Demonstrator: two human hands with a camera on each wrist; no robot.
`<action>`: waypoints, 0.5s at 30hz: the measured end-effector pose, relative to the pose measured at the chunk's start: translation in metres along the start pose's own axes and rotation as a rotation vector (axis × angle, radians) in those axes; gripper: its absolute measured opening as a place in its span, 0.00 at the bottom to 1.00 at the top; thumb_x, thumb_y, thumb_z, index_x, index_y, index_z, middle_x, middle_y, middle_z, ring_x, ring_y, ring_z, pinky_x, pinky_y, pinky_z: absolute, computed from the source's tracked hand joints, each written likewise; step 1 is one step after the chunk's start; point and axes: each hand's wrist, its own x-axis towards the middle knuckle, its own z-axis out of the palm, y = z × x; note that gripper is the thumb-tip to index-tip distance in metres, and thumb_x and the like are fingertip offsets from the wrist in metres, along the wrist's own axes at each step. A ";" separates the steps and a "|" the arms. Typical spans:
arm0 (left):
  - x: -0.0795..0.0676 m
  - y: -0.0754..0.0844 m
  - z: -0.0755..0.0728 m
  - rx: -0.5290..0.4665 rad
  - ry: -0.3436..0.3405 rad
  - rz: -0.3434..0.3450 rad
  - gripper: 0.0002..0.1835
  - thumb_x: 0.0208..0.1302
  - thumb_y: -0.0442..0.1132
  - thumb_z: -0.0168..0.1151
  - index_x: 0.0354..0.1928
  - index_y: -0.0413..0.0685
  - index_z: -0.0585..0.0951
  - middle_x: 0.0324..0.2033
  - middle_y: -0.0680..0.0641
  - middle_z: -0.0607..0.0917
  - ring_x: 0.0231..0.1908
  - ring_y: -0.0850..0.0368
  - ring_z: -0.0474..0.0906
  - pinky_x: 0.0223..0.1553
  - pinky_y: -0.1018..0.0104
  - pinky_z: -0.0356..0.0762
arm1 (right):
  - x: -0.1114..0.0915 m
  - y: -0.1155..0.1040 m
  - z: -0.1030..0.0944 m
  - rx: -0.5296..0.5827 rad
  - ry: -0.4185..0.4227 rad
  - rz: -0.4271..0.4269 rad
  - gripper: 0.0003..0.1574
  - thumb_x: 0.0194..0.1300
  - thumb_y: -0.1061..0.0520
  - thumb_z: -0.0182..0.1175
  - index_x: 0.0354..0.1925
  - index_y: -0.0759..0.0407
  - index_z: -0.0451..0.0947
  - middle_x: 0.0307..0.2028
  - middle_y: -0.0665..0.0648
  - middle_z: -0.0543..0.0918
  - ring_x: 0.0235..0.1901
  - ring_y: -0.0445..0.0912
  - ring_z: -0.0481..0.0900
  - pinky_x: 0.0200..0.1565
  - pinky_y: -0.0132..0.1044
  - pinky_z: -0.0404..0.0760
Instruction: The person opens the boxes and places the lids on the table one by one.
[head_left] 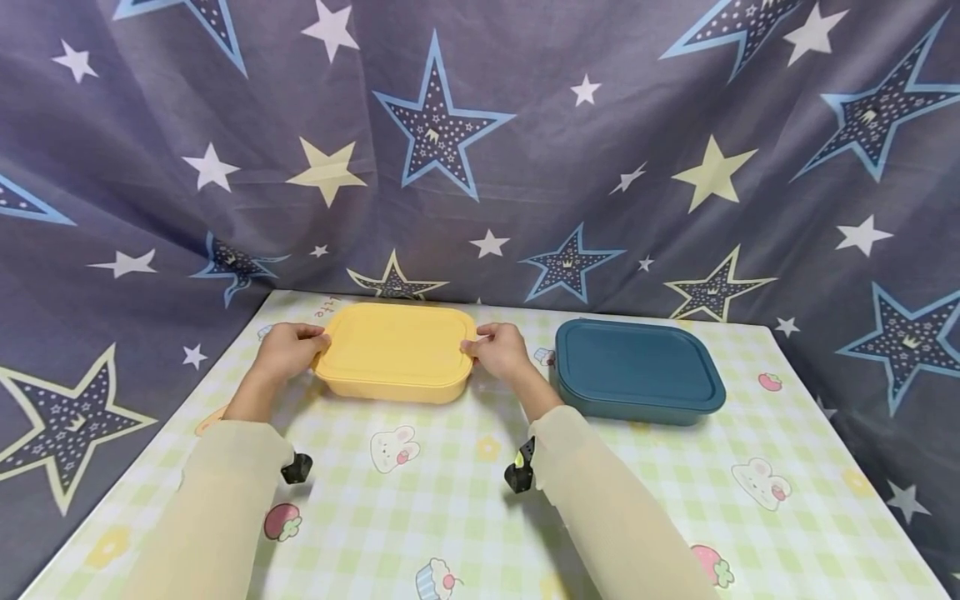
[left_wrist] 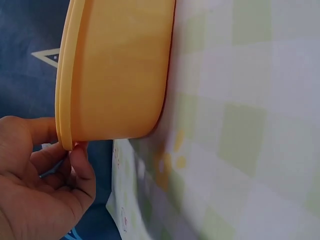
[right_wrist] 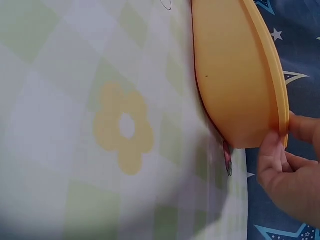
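A yellow rectangular food container (head_left: 397, 343) with its lid on is at the back left of the table, level, between my two hands. At its left end, my left hand (head_left: 288, 350) pinches the rim; in the left wrist view the thumb lies under the lid edge (left_wrist: 65, 100) and a finger lies over it. The opposite end is pinched likewise by my right hand (head_left: 504, 352), its thumb below the rim in the right wrist view. Whether the container's base touches the tablecloth, I cannot tell.
A dark blue lidded container (head_left: 637, 367) of similar shape sits to the right of my right hand. The table has a green-checked cloth (head_left: 450, 492) with printed pictures. A star-patterned curtain (head_left: 480, 167) hangs right behind the table's back edge.
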 end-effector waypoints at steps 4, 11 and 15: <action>-0.001 0.002 -0.001 -0.009 0.009 -0.019 0.24 0.75 0.44 0.57 0.62 0.30 0.78 0.56 0.32 0.80 0.42 0.51 0.80 0.35 0.73 0.78 | -0.001 -0.002 0.002 -0.011 0.020 0.018 0.29 0.67 0.58 0.70 0.61 0.70 0.77 0.35 0.59 0.86 0.38 0.57 0.88 0.31 0.29 0.79; -0.003 0.009 -0.001 0.020 0.027 -0.008 0.24 0.73 0.44 0.57 0.62 0.31 0.78 0.59 0.31 0.79 0.54 0.41 0.75 0.46 0.62 0.77 | -0.001 -0.008 0.003 -0.107 0.058 0.010 0.30 0.66 0.57 0.71 0.61 0.69 0.78 0.29 0.56 0.85 0.28 0.46 0.84 0.29 0.29 0.79; -0.005 0.010 -0.002 0.027 0.034 -0.007 0.25 0.73 0.44 0.57 0.62 0.31 0.78 0.60 0.30 0.78 0.56 0.39 0.75 0.49 0.57 0.77 | -0.002 -0.012 0.004 -0.138 0.063 0.001 0.27 0.65 0.58 0.71 0.58 0.69 0.80 0.28 0.57 0.85 0.24 0.43 0.82 0.27 0.28 0.79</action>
